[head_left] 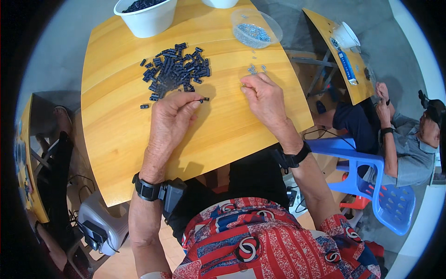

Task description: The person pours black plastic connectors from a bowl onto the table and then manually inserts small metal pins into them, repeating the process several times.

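Between the thumb and finger of my left hand (173, 114) is a small black plastic part (205, 99), held just in front of a heap of similar black parts (174, 67) on the wooden table (232, 135). My right hand (265, 97) is pinched closed to the right of it, above the table; what its fingertips hold, if anything, is too small to name. Just beyond that hand lie a few small silvery metal pieces (252, 69). One black part (144, 106) lies apart at the heap's near left.
A white tub (147, 21) of black parts stands at the far left, and a clear round container (253, 35) of metal pieces at the far right. Another person sits at a table (341, 56) to the right, near a blue plastic chair (367, 162). A grey stool (102, 221) stands at lower left.
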The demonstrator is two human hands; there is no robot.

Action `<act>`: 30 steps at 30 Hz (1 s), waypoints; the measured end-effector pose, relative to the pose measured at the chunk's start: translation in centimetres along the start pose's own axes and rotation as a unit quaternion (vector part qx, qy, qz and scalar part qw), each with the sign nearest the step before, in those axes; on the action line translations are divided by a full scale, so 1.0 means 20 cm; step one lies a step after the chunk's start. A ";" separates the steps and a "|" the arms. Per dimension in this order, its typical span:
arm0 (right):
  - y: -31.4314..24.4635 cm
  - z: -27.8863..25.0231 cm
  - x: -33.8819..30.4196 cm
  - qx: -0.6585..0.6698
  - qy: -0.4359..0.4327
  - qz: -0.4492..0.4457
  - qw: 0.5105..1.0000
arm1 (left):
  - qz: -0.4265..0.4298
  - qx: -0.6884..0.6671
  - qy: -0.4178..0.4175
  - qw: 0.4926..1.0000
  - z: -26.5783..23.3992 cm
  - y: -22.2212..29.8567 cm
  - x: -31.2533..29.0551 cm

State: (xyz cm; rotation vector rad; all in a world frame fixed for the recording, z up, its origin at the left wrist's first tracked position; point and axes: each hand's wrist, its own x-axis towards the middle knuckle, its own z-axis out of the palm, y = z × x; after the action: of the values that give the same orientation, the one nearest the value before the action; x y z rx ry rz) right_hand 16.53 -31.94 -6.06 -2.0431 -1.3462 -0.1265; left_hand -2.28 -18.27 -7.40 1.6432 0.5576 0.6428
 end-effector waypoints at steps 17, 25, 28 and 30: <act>0.06 -0.02 0.03 0.036 -0.016 0.009 0.999 | -0.096 -0.117 -0.108 0.983 0.00 0.07 -0.02; 0.01 -0.01 0.00 0.010 -0.010 -0.086 0.996 | -0.129 -0.153 -0.135 0.970 0.00 0.09 -0.02; -0.11 -0.06 -0.03 0.339 -0.132 0.198 0.910 | -0.126 -0.160 -0.134 0.970 -0.01 0.08 -0.03; -0.21 -0.10 -0.04 0.401 -0.138 0.224 0.877 | -0.142 -0.183 -0.142 0.962 -0.02 0.09 -0.03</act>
State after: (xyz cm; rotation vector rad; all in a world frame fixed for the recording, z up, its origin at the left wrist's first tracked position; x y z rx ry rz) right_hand 13.27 -32.72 -2.83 -1.5957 -0.8152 0.8260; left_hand -3.00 -18.74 -5.67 1.2474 0.4227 0.2695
